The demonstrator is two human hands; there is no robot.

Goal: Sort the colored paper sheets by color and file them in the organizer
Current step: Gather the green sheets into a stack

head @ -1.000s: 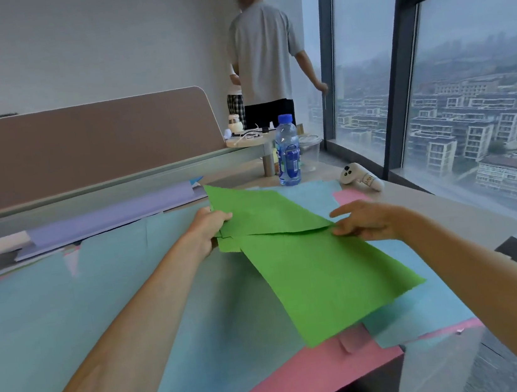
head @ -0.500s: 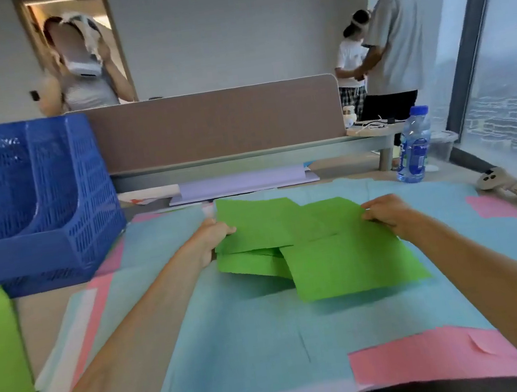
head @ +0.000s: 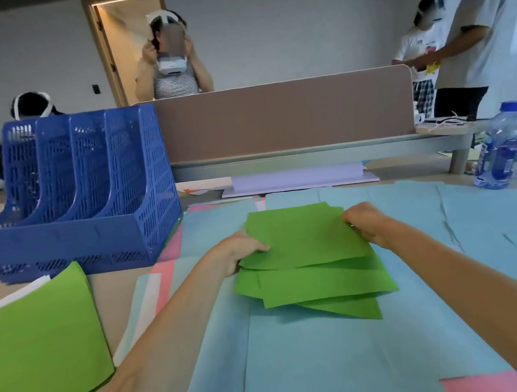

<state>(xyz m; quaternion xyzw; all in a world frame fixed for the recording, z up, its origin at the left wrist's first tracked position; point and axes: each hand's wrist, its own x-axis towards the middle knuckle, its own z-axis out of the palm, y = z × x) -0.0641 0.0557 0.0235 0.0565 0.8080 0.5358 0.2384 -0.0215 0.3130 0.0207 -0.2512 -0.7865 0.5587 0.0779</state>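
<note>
A loose bunch of green sheets lies fanned on top of the light blue sheets in the middle of the desk. My left hand grips the bunch at its left edge. At the right edge my right hand grips the same bunch. The blue mesh organizer with several upright slots stands at the back left; its slots look empty. A separate stack of green paper lies at the near left. Pink sheets poke out from under the blue ones.
A lilac paper stack lies against the desk divider. A water bottle stands at the right. Several people stand or sit behind the divider.
The view has swung left and brought the organizer fully into sight. My hands have pulled the green sheets together into a tighter pile, nearer to me.
</note>
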